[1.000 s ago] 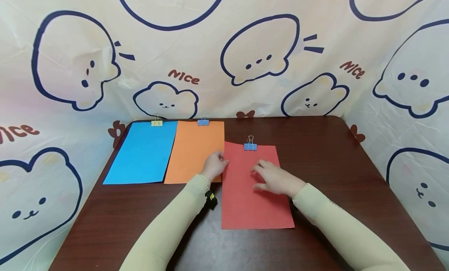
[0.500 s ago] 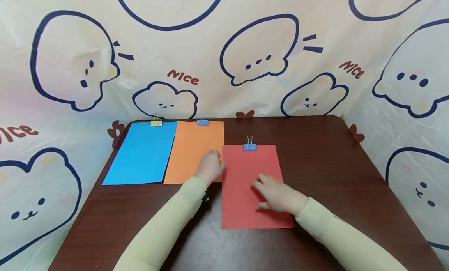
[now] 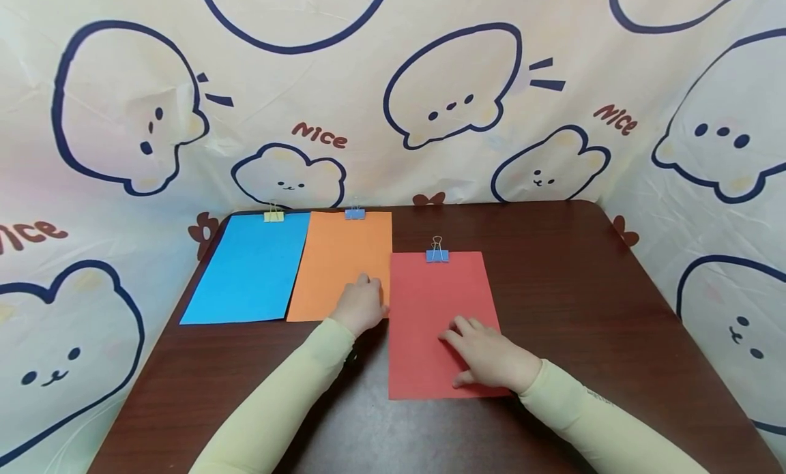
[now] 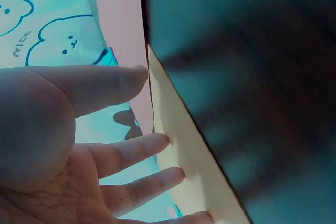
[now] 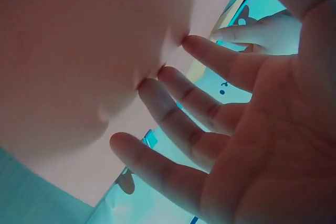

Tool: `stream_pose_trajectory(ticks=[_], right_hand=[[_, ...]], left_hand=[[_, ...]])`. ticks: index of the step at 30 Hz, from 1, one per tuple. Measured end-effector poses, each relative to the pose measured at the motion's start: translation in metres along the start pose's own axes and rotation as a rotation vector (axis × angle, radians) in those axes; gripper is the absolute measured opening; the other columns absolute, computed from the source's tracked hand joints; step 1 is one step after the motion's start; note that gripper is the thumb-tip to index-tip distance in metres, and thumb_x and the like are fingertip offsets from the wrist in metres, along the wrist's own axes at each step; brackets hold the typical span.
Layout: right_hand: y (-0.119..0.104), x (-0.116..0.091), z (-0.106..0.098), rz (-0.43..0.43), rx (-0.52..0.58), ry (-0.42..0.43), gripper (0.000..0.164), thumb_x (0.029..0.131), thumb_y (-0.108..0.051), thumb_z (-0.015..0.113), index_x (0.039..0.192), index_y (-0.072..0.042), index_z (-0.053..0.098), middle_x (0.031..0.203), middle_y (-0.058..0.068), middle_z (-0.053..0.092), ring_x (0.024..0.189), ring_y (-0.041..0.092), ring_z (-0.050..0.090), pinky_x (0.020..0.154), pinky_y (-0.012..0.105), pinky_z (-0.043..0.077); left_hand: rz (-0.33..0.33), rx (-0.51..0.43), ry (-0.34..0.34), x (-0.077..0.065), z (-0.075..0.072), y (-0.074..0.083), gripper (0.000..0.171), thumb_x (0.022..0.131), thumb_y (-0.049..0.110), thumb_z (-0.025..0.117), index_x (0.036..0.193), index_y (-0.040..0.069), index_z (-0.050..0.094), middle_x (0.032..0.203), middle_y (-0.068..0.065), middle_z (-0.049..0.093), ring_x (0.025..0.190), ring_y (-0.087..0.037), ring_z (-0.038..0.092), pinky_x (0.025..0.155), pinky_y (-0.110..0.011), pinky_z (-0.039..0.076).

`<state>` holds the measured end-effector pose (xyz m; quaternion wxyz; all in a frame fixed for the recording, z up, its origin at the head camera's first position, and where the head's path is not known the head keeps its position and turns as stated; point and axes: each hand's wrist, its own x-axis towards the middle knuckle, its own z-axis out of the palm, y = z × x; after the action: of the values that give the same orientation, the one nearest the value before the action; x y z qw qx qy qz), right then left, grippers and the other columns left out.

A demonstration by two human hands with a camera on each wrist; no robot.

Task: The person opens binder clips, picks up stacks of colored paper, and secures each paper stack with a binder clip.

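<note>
A red sheet of paper (image 3: 430, 297) lies on the table, a blue binder clip (image 3: 437, 256) at its top edge. My right hand (image 3: 491, 357) is over its lower right part, fingers spread, with some fingertips touching the sheet (image 5: 79, 51) in the right wrist view. To the left is an orange sheet (image 3: 344, 249) with another blue binder clip (image 3: 355, 214). On its lower right part rests my left hand (image 3: 359, 305), fingers loosely extended. In the left wrist view, the thumb (image 4: 118, 82) points toward the seam between the two sheets. Neither hand grips anything.
A blue sheet (image 3: 248, 269) with a yellow binder clip (image 3: 273, 216) lies left of the orange one. All rest on a dark brown wooden table (image 3: 552, 269). A cartoon-printed cloth (image 3: 454, 71) rises behind and beside the table.
Both hands have slid down toward the person, the left also slightly leftward off the red sheet's edge. The red sheet's raised upper left corner now lies flat.
</note>
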<state>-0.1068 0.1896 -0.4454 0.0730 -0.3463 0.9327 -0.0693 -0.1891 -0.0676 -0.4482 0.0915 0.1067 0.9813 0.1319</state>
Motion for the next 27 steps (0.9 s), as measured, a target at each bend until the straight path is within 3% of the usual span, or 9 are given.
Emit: stream_pose_trajectory(ticks=[11,27], right_hand=[[0.004,0.006,-0.003,0.050,0.032,-0.033,0.073,0.076,-0.034,0.093,0.134,-0.004,0.061,0.116,0.009,0.053,0.100,0.026,0.054,0.080,0.040,0.054],[0.027,0.026,-0.003,0.089,0.071,-0.046,0.071,0.080,-0.032,0.090,0.138,-0.005,0.060,0.122,0.011,0.054,0.111,0.030,0.056,0.091,0.043,0.055]], left_hand=[[0.013,0.009,0.023,0.000,0.001,0.001,0.038,0.094,0.028,0.076,0.115,-0.001,0.064,0.112,-0.019,0.059,0.089,-0.036,0.061,0.086,-0.048,0.054],[-0.008,0.003,0.013,0.000,0.003,0.001,0.040,0.096,0.032,0.074,0.117,-0.001,0.064,0.117,-0.020,0.058,0.094,-0.037,0.060,0.088,-0.047,0.053]])
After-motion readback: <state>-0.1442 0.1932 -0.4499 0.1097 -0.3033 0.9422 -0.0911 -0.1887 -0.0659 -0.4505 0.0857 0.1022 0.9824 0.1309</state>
